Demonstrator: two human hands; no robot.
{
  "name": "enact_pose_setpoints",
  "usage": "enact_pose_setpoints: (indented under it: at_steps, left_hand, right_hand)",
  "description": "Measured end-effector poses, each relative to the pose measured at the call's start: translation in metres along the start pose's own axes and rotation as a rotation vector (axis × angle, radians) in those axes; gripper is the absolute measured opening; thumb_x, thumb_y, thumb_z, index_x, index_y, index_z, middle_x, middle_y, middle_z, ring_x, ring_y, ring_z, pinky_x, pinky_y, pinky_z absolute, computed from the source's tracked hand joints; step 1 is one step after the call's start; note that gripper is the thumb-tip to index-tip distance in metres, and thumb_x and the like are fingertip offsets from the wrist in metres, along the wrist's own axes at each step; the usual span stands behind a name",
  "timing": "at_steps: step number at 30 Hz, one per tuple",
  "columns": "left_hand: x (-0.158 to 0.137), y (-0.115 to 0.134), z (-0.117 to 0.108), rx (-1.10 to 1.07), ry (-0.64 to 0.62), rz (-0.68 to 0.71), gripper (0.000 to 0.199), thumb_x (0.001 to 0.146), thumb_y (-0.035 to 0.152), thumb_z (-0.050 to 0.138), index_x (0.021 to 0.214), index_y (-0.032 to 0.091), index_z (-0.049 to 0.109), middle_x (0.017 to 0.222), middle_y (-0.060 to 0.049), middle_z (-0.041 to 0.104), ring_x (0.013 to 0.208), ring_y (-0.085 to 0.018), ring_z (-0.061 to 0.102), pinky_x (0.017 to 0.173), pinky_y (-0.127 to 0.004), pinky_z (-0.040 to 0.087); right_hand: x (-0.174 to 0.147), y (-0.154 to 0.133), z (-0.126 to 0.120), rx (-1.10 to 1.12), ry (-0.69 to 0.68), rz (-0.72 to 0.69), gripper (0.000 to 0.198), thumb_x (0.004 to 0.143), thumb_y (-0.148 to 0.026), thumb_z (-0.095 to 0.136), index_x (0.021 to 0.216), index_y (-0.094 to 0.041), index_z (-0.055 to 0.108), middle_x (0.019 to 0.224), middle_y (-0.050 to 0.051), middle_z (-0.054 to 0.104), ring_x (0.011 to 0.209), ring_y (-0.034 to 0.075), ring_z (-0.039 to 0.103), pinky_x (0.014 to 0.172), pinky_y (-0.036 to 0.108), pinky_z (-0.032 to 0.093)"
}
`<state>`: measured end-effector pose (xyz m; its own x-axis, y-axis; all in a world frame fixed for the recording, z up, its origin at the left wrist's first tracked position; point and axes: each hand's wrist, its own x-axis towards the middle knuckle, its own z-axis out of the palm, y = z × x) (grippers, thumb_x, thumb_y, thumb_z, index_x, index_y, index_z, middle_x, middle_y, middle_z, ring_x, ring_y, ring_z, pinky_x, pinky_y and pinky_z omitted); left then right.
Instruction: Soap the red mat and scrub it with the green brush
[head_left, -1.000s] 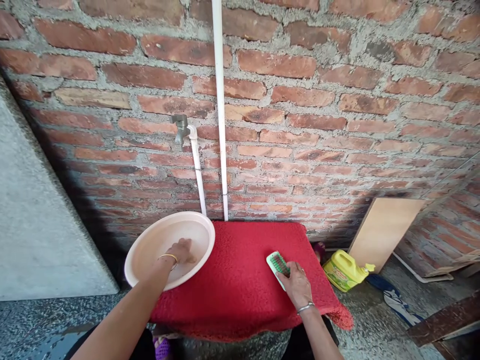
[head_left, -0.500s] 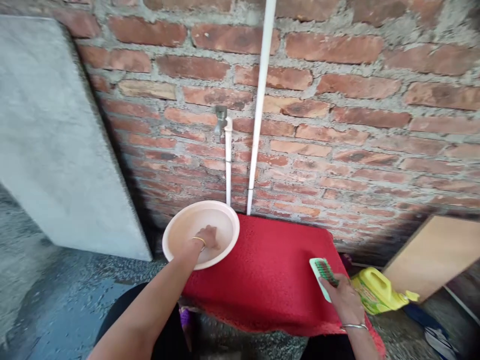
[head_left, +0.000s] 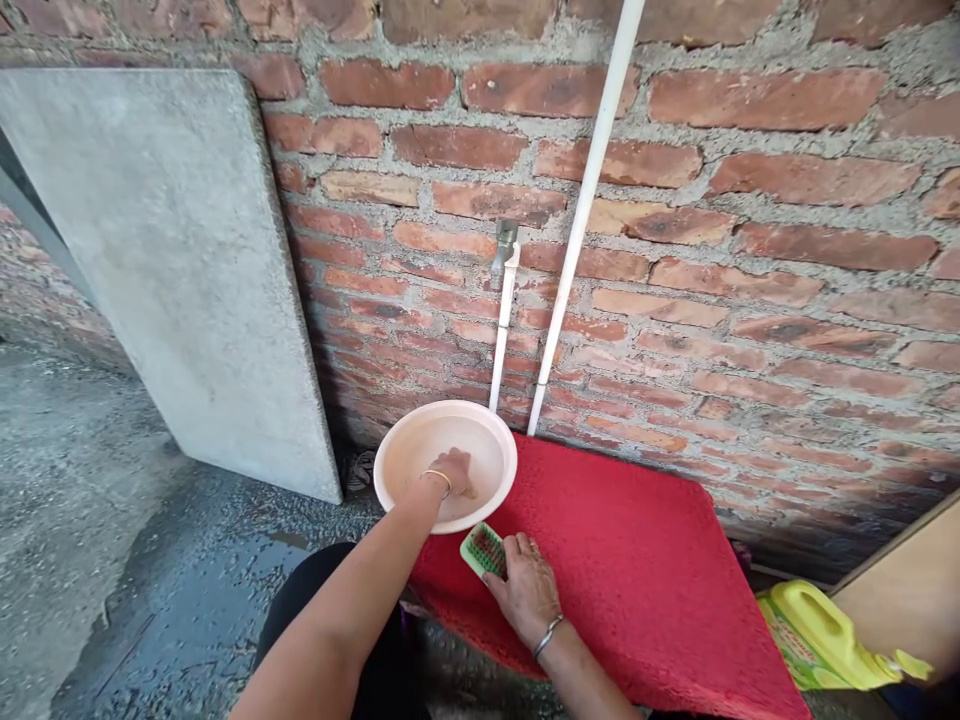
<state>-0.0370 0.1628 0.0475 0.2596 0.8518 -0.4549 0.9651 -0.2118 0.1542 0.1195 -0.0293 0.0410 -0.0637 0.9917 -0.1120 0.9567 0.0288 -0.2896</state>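
Observation:
A pale pink basin (head_left: pixel 386 480) stands at the left end of a red cloth (head_left: pixel 615 560). Inside it is my left hand (head_left: pixel 453 470), dipped in cloudy water, with the fingertips hidden below the surface. My right hand (head_left: pixel 529 590) grips a green scrub brush (head_left: pixel 474 552) by its side, bristles facing up. The brush is just in front of the basin's near rim, over the cloth's left front part.
A brick wall (head_left: pixel 675 290) rises behind, with white pipes (head_left: pixel 577 230) and a tap (head_left: pixel 504 250). A grey slab (head_left: pixel 195 280) leans at left above wet floor (head_left: pixel 202 580). A yellow jug (head_left: pixel 817 635) lies at right beside a board (head_left: pixel 907 590).
My right hand has carried the brush left across the cloth, from the right side to near the basin. My left hand stays in the basin. The view has shifted left.

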Motion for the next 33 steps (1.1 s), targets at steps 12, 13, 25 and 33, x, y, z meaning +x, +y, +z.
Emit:
enact_pose_setpoints:
  at_steps: [12, 13, 25, 33]
  left_hand:
    - [0.0, -0.004, 0.001, -0.027, 0.003, 0.005, 0.076, 0.063, 0.042, 0.081, 0.131, 0.015, 0.057, 0.14, -0.021, 0.057, 0.127, -0.037, 0.057, 0.105, -0.044, 0.047]
    - [-0.002, -0.004, 0.0, -0.02, 0.004, 0.004, 0.075, 0.064, 0.042, 0.08, 0.13, 0.015, 0.057, 0.139, -0.021, 0.056, 0.127, -0.037, 0.057, 0.105, -0.044, 0.048]
    - [-0.006, -0.002, -0.003, -0.022, 0.001, -0.036, 0.072, 0.063, 0.047, 0.08, 0.126, 0.019, 0.059, 0.141, -0.02, 0.055, 0.129, -0.038, 0.055, 0.099, -0.043, 0.05]
    - [-0.002, -0.004, 0.0, -0.047, 0.029, -0.038, 0.069, 0.059, 0.045, 0.081, 0.12, 0.018, 0.061, 0.138, -0.019, 0.058, 0.128, -0.037, 0.056, 0.1, -0.043, 0.05]
  right_hand:
    - [-0.021, 0.025, 0.003, 0.038, 0.101, 0.072, 0.023, 0.087, -0.033, 0.062, 0.108, -0.023, 0.062, 0.117, 0.011, 0.067, 0.113, 0.028, 0.062, 0.097, 0.036, 0.048]
    - [-0.021, 0.014, 0.005, 0.042, 0.084, 0.054, 0.025, 0.086, -0.032, 0.063, 0.109, -0.023, 0.062, 0.119, 0.011, 0.066, 0.115, 0.028, 0.061, 0.098, 0.037, 0.048]
    - [-0.058, 0.103, 0.002, 0.037, 0.155, 0.253, 0.027, 0.086, -0.038, 0.058, 0.109, -0.023, 0.061, 0.116, 0.011, 0.069, 0.113, 0.029, 0.064, 0.099, 0.038, 0.048]
    - [-0.111, 0.256, -0.019, 0.02, 0.392, 0.635, 0.031, 0.08, -0.054, 0.051, 0.095, -0.027, 0.057, 0.097, 0.019, 0.07, 0.097, 0.039, 0.07, 0.09, 0.05, 0.052]
